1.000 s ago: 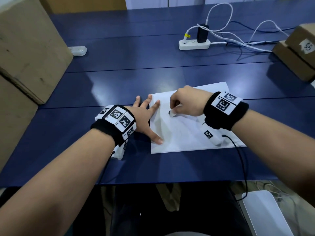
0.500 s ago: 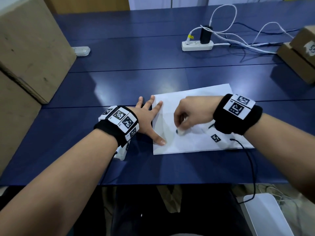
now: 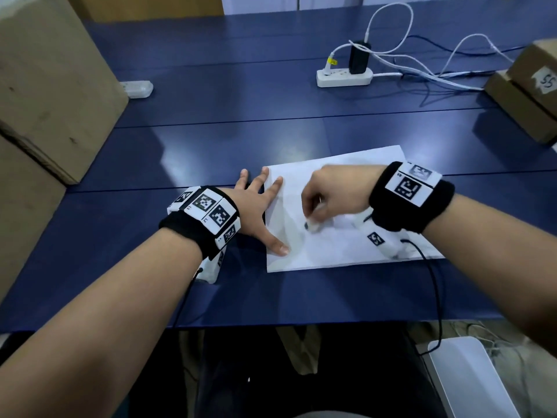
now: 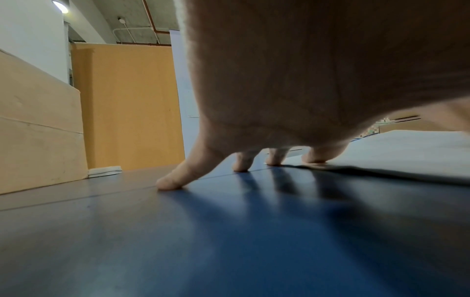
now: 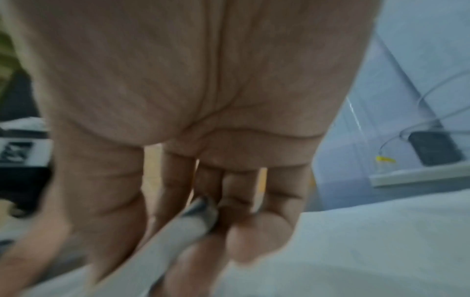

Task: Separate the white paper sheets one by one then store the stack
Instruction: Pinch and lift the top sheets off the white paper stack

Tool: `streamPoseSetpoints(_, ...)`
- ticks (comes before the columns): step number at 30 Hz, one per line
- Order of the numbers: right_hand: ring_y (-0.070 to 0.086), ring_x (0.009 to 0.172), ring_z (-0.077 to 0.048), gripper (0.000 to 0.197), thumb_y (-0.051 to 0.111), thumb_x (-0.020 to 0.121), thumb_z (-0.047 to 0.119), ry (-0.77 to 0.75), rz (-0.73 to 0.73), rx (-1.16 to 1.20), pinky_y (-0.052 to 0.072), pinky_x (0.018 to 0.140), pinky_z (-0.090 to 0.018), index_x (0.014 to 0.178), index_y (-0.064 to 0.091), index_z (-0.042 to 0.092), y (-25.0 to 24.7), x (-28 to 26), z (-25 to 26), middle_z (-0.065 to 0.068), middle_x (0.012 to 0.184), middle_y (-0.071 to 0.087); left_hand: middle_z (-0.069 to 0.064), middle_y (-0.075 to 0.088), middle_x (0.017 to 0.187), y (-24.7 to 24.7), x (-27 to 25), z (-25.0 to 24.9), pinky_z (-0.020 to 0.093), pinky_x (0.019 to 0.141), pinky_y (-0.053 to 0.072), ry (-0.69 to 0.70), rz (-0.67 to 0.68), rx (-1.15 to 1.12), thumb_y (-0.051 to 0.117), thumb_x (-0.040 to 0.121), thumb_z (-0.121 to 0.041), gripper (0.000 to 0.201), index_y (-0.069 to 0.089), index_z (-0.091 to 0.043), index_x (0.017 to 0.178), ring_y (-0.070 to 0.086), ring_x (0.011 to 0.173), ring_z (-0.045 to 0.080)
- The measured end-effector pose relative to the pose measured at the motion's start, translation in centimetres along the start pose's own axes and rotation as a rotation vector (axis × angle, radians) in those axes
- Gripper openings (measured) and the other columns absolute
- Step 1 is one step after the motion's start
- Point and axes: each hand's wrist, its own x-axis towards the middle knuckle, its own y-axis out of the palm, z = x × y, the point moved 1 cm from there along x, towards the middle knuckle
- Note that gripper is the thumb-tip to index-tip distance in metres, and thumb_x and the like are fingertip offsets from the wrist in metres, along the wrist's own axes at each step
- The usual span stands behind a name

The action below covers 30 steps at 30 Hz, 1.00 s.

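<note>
A stack of white paper sheets (image 3: pixel 346 254) lies on the blue table (image 3: pixel 211 131) in front of me. My left hand (image 3: pixel 259 206) lies flat with spread fingers; index and thumb press the stack's left edge, the other fingertips (image 4: pixel 172 180) touch the table beside the paper (image 4: pixel 406 152). My right hand (image 3: pixel 328 197) is curled over the middle of the stack. It pinches the top sheet, which is curled into a small white roll (image 3: pixel 313 227) with a dark open end. The blurred right wrist view shows that roll (image 5: pixel 157 247) between thumb and fingers above the paper (image 5: pixel 381 241).
Large cardboard boxes (image 3: pixel 45 86) stand along the left, smaller ones (image 3: pixel 527 95) at the far right. A white power strip (image 3: pixel 343 78) with a black plug and loose white cables lies at the back. A small white device (image 3: pixel 137 89) sits by the left boxes.
My right hand has drawn the rolled sheet from the stack's far left part toward me, to its middle. The left hand has stayed pressed on the left edge.
</note>
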Motion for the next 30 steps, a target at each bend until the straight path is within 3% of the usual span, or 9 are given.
streamPoseSetpoints(2, 0.061, 0.081, -0.015, 0.013, 0.074, 0.081, 0.035, 0.073, -0.175, -0.031, 0.050, 0.072, -0.030, 0.085, 0.072, 0.022, -0.6, 0.6, -1.0, 0.012, 0.074, 0.066, -0.009, -0.036, 0.156, 0.0, -0.1, 0.1, 0.063, 0.115, 0.012, -0.003, 0.002, -0.002, 0.069, 0.048, -0.088, 0.148, -0.028, -0.039, 0.148, -0.029, 0.146, 0.030)
streamPoseSetpoints(4, 0.061, 0.083, -0.015, 0.012, 0.073, 0.081, 0.034, 0.082, -0.204, -0.026, 0.048, 0.070, -0.029, 0.084, 0.071, 0.022, -0.7, 0.5, -1.5, 0.012, 0.074, 0.065, -0.009, -0.037, 0.156, 0.1, 0.0, 0.1, 0.063, 0.116, 0.013, -0.003, 0.001, -0.005, 0.069, 0.048, -0.088, 0.148, -0.028, -0.039, 0.148, -0.029, 0.146, 0.031)
streamPoseSetpoints(9, 0.067, 0.074, -0.011, 0.017, 0.078, 0.074, 0.039, -0.043, 0.182, 0.047, 0.052, 0.068, -0.024, 0.082, 0.074, 0.025, 0.5, -1.0, 0.3, 0.009, 0.076, 0.073, -0.007, -0.037, 0.156, 0.0, 0.1, 0.0, 0.064, 0.116, 0.012, -0.003, 0.008, -0.008, 0.070, 0.048, -0.086, 0.149, -0.028, -0.038, 0.148, -0.030, 0.145, 0.031)
streamPoseSetpoints(13, 0.064, 0.081, -0.013, 0.015, 0.075, 0.079, 0.037, 0.035, -0.117, -0.001, 0.047, 0.069, -0.026, 0.084, 0.071, 0.024, -0.4, 0.0, -0.6, 0.011, 0.077, 0.069, -0.008, -0.037, 0.156, 0.0, 0.2, 0.1, 0.065, 0.116, 0.013, -0.005, 0.007, 0.004, 0.068, 0.045, -0.089, 0.151, -0.030, -0.038, 0.147, -0.029, 0.146, 0.032)
streamPoseSetpoints(15, 0.063, 0.083, -0.015, 0.013, 0.073, 0.082, 0.035, 0.062, -0.186, -0.020, 0.046, 0.070, -0.028, 0.085, 0.070, 0.023, -0.4, -0.1, -0.8, 0.010, 0.079, 0.067, -0.009, -0.037, 0.156, 0.1, 0.2, 0.2, 0.065, 0.116, 0.014, -0.004, 0.006, 0.003, 0.068, 0.044, -0.090, 0.151, -0.030, -0.039, 0.147, -0.029, 0.146, 0.031)
streamPoseSetpoints(20, 0.065, 0.074, -0.010, 0.018, 0.078, 0.076, 0.040, -0.041, 0.165, 0.030, 0.051, 0.068, -0.024, 0.084, 0.074, 0.025, 0.5, -1.4, 0.8, 0.010, 0.075, 0.072, -0.007, -0.035, 0.157, 0.0, 0.1, 0.0, 0.064, 0.116, 0.013, -0.007, -0.001, 0.007, 0.069, 0.046, -0.088, 0.150, -0.028, -0.038, 0.148, -0.028, 0.146, 0.032)
streamPoseSetpoints(26, 0.060, 0.081, -0.015, 0.011, 0.071, 0.082, 0.033, 0.085, -0.210, -0.061, 0.043, 0.067, -0.026, 0.086, 0.069, 0.023, -0.3, -0.3, -1.0, 0.010, 0.080, 0.065, -0.010, -0.035, 0.157, 0.0, 0.1, 0.1, 0.064, 0.116, 0.016, -0.010, -0.005, 0.004, 0.068, 0.044, -0.090, 0.150, -0.028, -0.040, 0.148, -0.027, 0.147, 0.030)
streamPoseSetpoints(27, 0.061, 0.080, -0.013, 0.012, 0.072, 0.081, 0.034, 0.065, -0.178, -0.046, 0.043, 0.065, -0.024, 0.085, 0.069, 0.023, -0.3, -0.6, -0.9, 0.012, 0.077, 0.065, -0.010, -0.035, 0.157, 0.0, 0.2, 0.1, 0.064, 0.116, 0.016, -0.010, -0.008, 0.007, 0.068, 0.044, -0.090, 0.150, -0.028, -0.040, 0.148, -0.027, 0.147, 0.029)
streamPoseSetpoints(30, 0.063, 0.074, -0.009, 0.014, 0.076, 0.078, 0.036, -0.022, 0.106, 0.009, 0.048, 0.065, -0.022, 0.085, 0.073, 0.024, 0.5, -1.9, 0.7, 0.012, 0.074, 0.069, -0.008, -0.035, 0.157, 0.0, 0.1, 0.1, 0.065, 0.116, 0.016, -0.010, -0.007, 0.004, 0.069, 0.045, -0.089, 0.150, -0.028, -0.039, 0.148, -0.027, 0.147, 0.030)
